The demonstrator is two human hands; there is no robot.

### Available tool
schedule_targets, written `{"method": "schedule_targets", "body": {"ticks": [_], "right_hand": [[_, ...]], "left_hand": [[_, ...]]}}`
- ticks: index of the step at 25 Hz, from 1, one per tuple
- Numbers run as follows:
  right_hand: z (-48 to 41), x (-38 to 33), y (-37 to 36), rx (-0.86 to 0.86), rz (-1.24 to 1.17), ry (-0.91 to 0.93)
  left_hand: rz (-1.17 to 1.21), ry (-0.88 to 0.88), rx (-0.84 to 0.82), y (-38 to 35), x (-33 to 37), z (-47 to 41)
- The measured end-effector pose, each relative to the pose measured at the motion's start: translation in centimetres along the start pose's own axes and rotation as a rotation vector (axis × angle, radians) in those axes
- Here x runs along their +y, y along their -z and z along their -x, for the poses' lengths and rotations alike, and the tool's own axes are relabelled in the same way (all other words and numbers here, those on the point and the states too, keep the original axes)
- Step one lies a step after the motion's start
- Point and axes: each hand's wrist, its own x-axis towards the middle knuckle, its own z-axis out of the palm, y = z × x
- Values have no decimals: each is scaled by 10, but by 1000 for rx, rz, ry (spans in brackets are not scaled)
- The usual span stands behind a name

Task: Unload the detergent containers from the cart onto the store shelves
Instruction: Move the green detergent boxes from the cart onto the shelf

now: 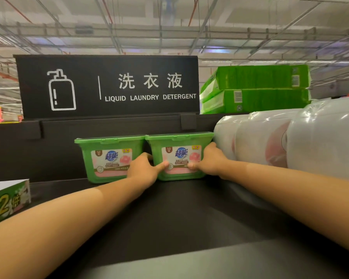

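Note:
Two green detergent tubs with pink-and-white labels stand side by side at the back of a black top shelf [179, 208]. Both my hands grip the right tub [179, 141]: my left hand [144, 168] holds its left side with the thumb on the label, and my right hand [210, 161] holds its right side. The left tub [107, 156] stands free and touches the right one. The cart is out of sight.
A black "Liquid Laundry Detergent" sign [109, 85] rises behind the tubs. Shrink-wrapped white packs [290, 137] crowd the shelf's right side, with green packages [258, 89] stacked behind them. A green-and-white box [6, 198] sits at the left edge.

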Motion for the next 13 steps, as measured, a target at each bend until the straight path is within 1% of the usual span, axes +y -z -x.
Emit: {"method": "schedule_targets", "body": {"ticks": [3, 7, 10, 13], "right_hand": [[2, -1, -7, -16, 1, 77], [5, 1, -18, 25, -156, 108], [7, 4, -19, 45, -184, 131], [9, 8, -16, 15, -161, 135]], "left_hand": [[-64, 27, 36, 4, -6, -2], [-120, 17, 67, 10, -12, 0], [24, -2, 66, 11, -15, 2], [166, -16, -21, 10, -20, 3]]}}
